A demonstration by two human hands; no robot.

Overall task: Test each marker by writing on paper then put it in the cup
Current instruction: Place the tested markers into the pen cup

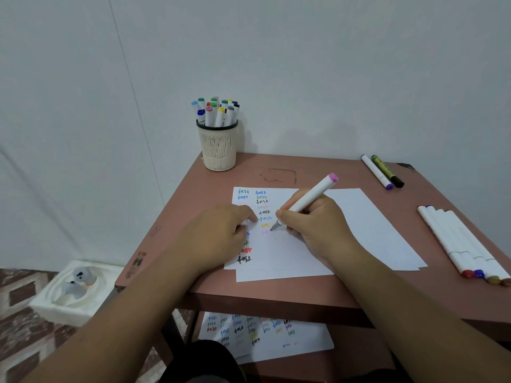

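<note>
Right hand (312,219) pinches a pink marker (308,200), writing on the paper (359,217); left hand (221,233), curled, presses the sheet; next, recap, then drop it in the cup (218,147) at eleven o'clock.

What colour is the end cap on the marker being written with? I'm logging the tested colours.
Pink, on the marker in the right hand; the head view shows it.

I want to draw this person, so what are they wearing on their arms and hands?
Nothing. The left hand and right hand are bare, with no gloves, rings, watch or bracelets in sight. Both forearms are bare too, with no sleeves as far up as the picture shows.
</note>
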